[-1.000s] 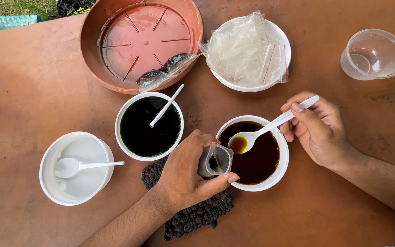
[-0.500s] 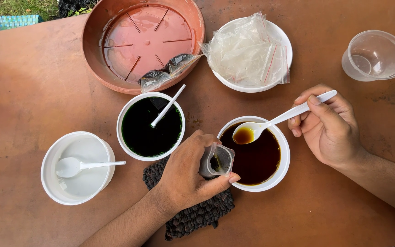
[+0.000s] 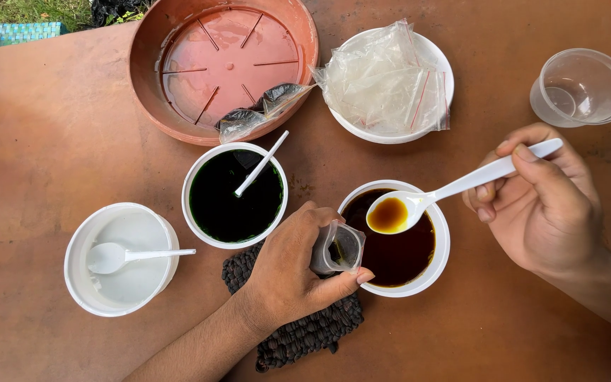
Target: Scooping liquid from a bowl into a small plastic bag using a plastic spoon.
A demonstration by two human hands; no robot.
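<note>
Right hand (image 3: 542,205) pinches a white spoon (image 3: 419,205) loaded with brown liquid; just left, left hand (image 3: 288,272) clasps a small open bag (image 3: 339,247), seemingly unfilled, over the brown bowl (image 3: 438,247).

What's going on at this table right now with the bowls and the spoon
A person is working over a reddish-brown table. The right hand holds a white plastic spoon with brown liquid in it, above a white bowl of brown liquid. The left hand holds a small clear plastic bag open beside that bowl's rim, over a dark woven mat. Nearby are a bowl of dark green liquid with a spoon in it and a bowl of white liquid with a spoon.
</note>
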